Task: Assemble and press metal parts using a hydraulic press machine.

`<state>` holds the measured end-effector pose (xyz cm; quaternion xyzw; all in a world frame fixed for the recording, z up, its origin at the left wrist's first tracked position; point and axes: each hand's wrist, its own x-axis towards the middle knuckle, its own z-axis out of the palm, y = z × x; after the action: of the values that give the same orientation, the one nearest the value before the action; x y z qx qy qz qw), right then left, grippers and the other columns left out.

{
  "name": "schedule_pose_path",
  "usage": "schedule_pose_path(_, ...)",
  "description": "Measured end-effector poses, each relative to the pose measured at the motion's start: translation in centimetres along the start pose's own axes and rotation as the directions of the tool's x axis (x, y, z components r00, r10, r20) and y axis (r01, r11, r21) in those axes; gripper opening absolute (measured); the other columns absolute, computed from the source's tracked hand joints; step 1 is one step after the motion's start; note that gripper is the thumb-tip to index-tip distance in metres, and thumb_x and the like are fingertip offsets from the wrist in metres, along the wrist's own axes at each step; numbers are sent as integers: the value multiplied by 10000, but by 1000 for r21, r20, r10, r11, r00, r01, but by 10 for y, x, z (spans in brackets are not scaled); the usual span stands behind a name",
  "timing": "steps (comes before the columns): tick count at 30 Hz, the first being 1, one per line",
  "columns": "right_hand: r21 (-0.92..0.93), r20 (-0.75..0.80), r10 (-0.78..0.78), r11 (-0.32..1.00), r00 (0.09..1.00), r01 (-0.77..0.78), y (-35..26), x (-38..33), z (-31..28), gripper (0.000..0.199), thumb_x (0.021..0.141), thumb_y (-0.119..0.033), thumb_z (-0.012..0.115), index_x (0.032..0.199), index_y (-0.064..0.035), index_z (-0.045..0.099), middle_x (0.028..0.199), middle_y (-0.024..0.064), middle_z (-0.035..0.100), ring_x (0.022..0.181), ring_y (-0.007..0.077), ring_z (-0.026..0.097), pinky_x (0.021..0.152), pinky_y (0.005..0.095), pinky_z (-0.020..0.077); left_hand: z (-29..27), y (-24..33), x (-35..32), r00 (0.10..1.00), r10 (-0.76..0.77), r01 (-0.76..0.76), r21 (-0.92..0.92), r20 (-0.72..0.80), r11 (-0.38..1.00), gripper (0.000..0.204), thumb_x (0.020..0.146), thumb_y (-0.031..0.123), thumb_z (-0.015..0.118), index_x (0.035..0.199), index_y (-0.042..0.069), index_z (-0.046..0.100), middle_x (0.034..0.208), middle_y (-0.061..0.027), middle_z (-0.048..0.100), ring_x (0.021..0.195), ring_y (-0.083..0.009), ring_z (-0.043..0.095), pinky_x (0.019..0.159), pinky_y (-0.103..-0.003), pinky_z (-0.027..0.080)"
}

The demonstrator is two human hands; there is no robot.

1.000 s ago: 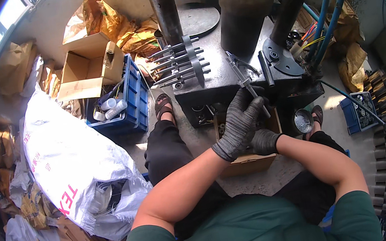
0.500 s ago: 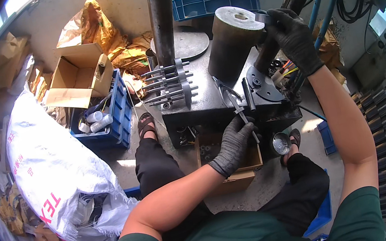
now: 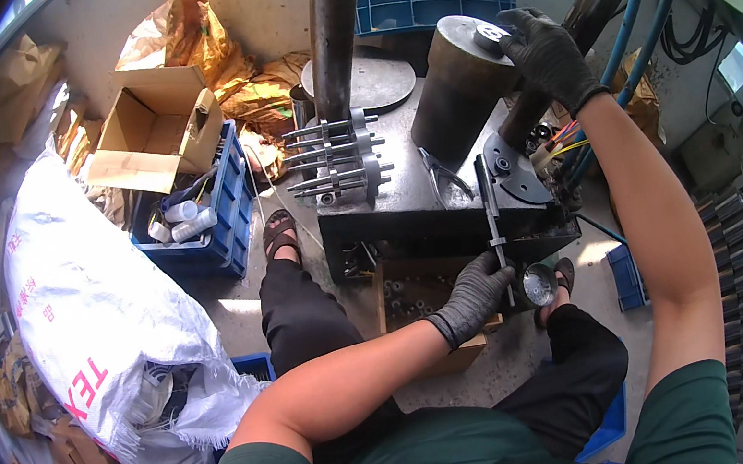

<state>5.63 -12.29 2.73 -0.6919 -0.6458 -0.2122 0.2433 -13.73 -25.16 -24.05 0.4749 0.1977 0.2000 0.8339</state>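
Currently, the collared metal rod (image 3: 497, 242) sits by the near edge of the bench (image 3: 406, 166), lengthwise near to far. Left hand (image 3: 478, 300): fingers curled closed around its near part, presumably steadying it. Right hand (image 3: 553, 59): fingers bent over the steel cylinder (image 3: 456, 100), at a dark ring (image 3: 489, 33) on top; I cannot tell whether they grip it. Pliers (image 3: 431, 165) lie left of the rod, apparently for easy reach. Bench top: grey, shiny. White sack (image 3: 90, 296) left; blue tray (image 3: 433, 5) far.

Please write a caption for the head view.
Gloved left hand holds a metal rod; right hand is at the top of a thick cylinder.
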Motion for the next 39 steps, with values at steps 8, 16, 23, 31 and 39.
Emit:
schedule_pose_path(8, 46, 311, 159, 982, 937, -182, 8, 28, 12, 530, 924, -508, 676, 1205, -60, 716, 1113, 216, 720, 1034, 345, 698, 990, 387, 514, 7, 7, -8, 999, -47, 42, 310, 9, 950, 241, 971, 136, 596, 1172, 4, 599, 907, -81, 660, 786, -161, 654, 704, -346, 570)
schedule_pose_path(16, -109, 216, -6, 994, 976, 30, 35, 11, 9, 441, 940, -304, 630, 1325, -88, 635, 1163, 222, 700, 1079, 371, 674, 1003, 415, 513, 4, -16, 9, 917, -390, 368, 202, 84, 908, 216, 974, 122, 610, 1125, -31, 610, 928, -129, 691, 791, -224, 699, 700, -370, 610)
schedule_pose_path(23, -210, 351, -23, 972, 936, 103, 45, -93, -74, 264, 901, -185, 656, 1127, -55, 702, 1028, 208, 702, 962, 381, 674, 934, 455, 512, -3, -25, 23, 950, -308, 289, 241, 47, 927, 188, 969, 125, 605, 1057, -31, 663, 901, -119, 714, 808, -220, 710, 740, -360, 598)
schedule_pose_path(31, -347, 421, 92, 936, 902, 66, 98, -221, -172, 186, 860, -150, 652, 1008, -69, 728, 927, 209, 692, 932, 382, 663, 978, 454, 456, 2, 17, 36, 964, -267, 266, 109, -1, 958, 200, 976, 171, 616, 1052, -14, 612, 833, -114, 677, 694, -243, 692, 615, -377, 593)
schedule_pose_path(39, -227, 533, 463, 885, 709, -407, 83, -287, -216, 246, 858, -173, 669, 1018, 7, 720, 969, 201, 702, 936, 348, 669, 867, 440, 520, -16, 36, 53, 976, -193, 213, 268, -97, 940, 278, 964, 260, 652, 1080, 7, 663, 854, -89, 700, 668, -173, 665, 590, -313, 562)
